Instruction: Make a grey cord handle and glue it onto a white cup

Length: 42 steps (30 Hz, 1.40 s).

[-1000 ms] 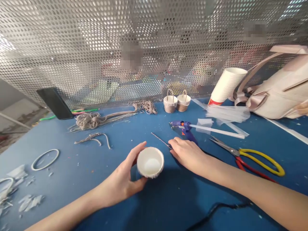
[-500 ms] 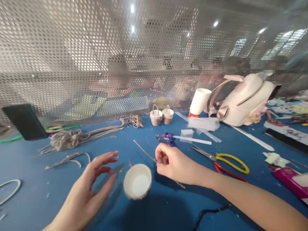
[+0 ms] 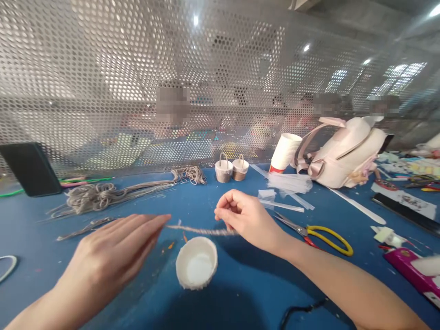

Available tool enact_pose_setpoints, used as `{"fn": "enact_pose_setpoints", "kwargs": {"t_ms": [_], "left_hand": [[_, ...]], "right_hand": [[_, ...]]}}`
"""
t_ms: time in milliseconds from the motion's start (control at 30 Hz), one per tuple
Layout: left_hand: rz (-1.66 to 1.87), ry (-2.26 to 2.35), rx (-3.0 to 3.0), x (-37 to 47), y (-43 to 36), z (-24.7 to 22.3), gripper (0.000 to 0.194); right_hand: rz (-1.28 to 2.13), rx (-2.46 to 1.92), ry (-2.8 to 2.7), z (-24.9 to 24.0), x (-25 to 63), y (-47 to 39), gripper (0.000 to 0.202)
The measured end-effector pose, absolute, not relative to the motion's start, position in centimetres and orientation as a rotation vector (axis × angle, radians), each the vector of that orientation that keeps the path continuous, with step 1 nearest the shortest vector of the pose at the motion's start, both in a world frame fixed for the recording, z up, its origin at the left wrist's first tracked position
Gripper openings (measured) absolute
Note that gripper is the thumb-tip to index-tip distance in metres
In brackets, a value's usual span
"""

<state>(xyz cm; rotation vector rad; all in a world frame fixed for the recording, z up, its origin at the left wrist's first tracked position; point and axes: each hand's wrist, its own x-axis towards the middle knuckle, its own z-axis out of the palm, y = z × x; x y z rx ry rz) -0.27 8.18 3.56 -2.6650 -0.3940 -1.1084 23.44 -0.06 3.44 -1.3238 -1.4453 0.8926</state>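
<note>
A thin piece of brownish twine (image 3: pixel 202 231) stretches between my hands, just above the far rim of a small white cup (image 3: pixel 196 262) with a rough edge. My left hand (image 3: pixel 115 250) meets the twine's left end at its fingertips, fingers pressed together and thumb mostly hidden beneath. The twine's other end runs into my right hand (image 3: pixel 245 217), whose fingers are curled, thumb close to the index finger. Behind that hand, a white glue stick (image 3: pixel 285 206) pokes out; the glue gun itself is covered. Scissors (image 3: pixel 305 230) with yellow and red handles lie right of my right hand.
Grey cord bundles (image 3: pixel 91 197) lie at the left, near a propped phone (image 3: pixel 30 168). Two small handled buckets (image 3: pixel 224 171) stand at the back by a perforated metal screen (image 3: pixel 137 91). Stacked paper cups (image 3: pixel 285 151) and a pale backpack (image 3: pixel 347 153) are at the back right.
My left hand has moved from spread fingers to fingers together at the twine's end. The twine has swung from slanting to nearly level. My right hand has shifted slightly up, covering the glue gun.
</note>
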Motion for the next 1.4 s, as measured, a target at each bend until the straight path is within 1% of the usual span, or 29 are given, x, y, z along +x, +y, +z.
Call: {"fn": "enact_pose_setpoints", "kwargs": {"t_ms": [67, 167, 200, 300, 367, 433, 500, 533, 567, 633, 733, 800, 933, 1000, 1067, 1133, 1200, 1300, 1333, 1400], "left_hand": [[-1.162, -0.487, -2.695, -0.2, 8.5, 3.5, 0.019], [-1.195, -0.588, -2.828, 0.1, 8.4, 3.2, 0.016], [-1.196, -0.623, -2.885, 0.3, 8.2, 3.1, 0.016], [-1.142, -0.828, -3.037, 0.6, 7.8, 3.0, 0.019], [-1.036, -1.075, -3.097, 0.7, 7.6, 3.2, 0.02], [-0.949, -1.311, -3.15, 0.8, 7.4, 3.6, 0.018], [-0.884, -1.436, -3.219, 0.8, 7.3, 3.9, 0.013], [-0.857, -1.471, -3.257, 0.8, 7.3, 4.0, 0.013], [-0.827, -1.494, -3.3, 0.8, 7.2, 4.1, 0.014], [-0.763, -1.524, -3.385, 1.0, 7.0, 4.3, 0.015], [-0.645, -1.535, -3.473, 1.2, 6.6, 4.7, 0.018], [-0.577, -1.504, -3.496, 1.3, 6.3, 5.0, 0.021], [-0.548, -1.296, -3.503, 1.4, 5.6, 5.2, 0.022], [-0.62, -1.108, -3.432, 1.4, 5.3, 5.1, 0.021], [-0.719, -0.892, -3.286, 1.4, 4.9, 4.7, 0.021], [-0.779, -0.695, -3.089, 1.4, 4.5, 4.3, 0.022], [-0.765, -0.572, -2.898, 1.5, 4.1, 4.0, 0.024], [-0.71, -0.511, -2.739, 1.3, 3.7, 4.1, 0.026], [-0.701, -0.524, -2.731, 1.2, 3.7, 4.3, 0.026], [-0.708, -0.581, -2.746, 0.5, 3.9, 4.9, 0.026]], "right_hand": [[0.799, -1.42, -1.542, 1.8, 23.7, 0.9, 0.014], [0.46, -1.6, -1.852, -0.2, 23.7, 1.8, 0.035], [0.342, -1.624, -1.949, -0.5, 23.7, 1.8, 0.036], [0.167, -1.625, -2.113, -0.3, 23.8, 1.2, 0.017], [0.101, -1.65, -2.175, 0.8, 23.9, 0.5, 0.02], [-0.072, -1.625, -2.228, 2.0, 24.0, -0.4, 0.032], [-0.263, -1.461, -2.235, 3.1, 24.1, -1.1, 0.025], [-0.322, -1.367, -2.202, 3.5, 24.1, -1.4, 0.019], [-0.367, -1.287, -2.158, 3.8, 24.2, -1.5, 0.018], [-0.47, -1.167, -2.101, 3.9, 24.1, -1.6, 0.023], [-0.724, -1.061, -2.101, 3.6, 24.0, -1.2, 0.03], [-0.822, -1.039, -2.095, 3.4, 23.8, -0.9, 0.031], [-0.781, -1.087, -2.061, 3.6, 22.9, -1.1, 0.02], [-0.696, -1.183, -2.058, 3.7, 22.4, -1.4, 0.024], [-0.551, -1.297, -2.068, 3.6, 21.9, -1.7, 0.028], [-0.351, -1.352, -2.067, 3.5, 21.5, -1.8, 0.022], [-0.108, -1.348, -2.012, 3.7, 21.3, -1.6, 0.015], [0.234, -1.276, -1.781, 4.7, 21.8, -1.3, 0.013], [0.298, -1.248, -1.703, 5.2, 22.3, -1.5, 0.013], [0.301, -1.231, -1.602, 6.0, 23.9, -2.6, 0.014]]}}
